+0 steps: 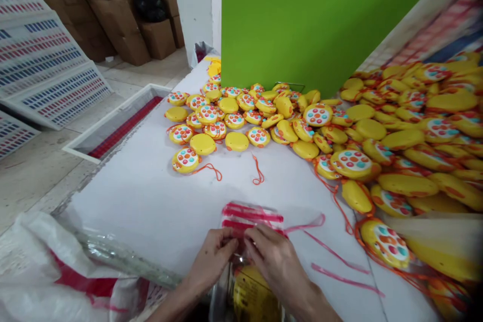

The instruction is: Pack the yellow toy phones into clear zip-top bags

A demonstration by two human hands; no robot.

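Note:
At the table's near edge, my left hand [219, 251] and my right hand [266, 246] pinch the upper part of a clear plastic bag side by side. Inside the bag, below my hands, lies a yellow toy [252, 292] with small dark print over it. Just beyond my fingers a red and white striped plastic piece [251, 214] lies flat on the white table [151, 196]. Thin pink strips [341, 279] are to the right of my right hand. Many yellow toys with coloured dots [317, 114] and orange cords are heaped farther back and along the right.
A green panel [302, 20] stands behind the heap. At the lower left are a white sack [37, 261] and a roll of clear plastic [124, 259]. White crates [56, 75] stand on the floor at left, with cardboard boxes [116, 20] behind. A white-rimmed tray [81, 153] adjoins the table.

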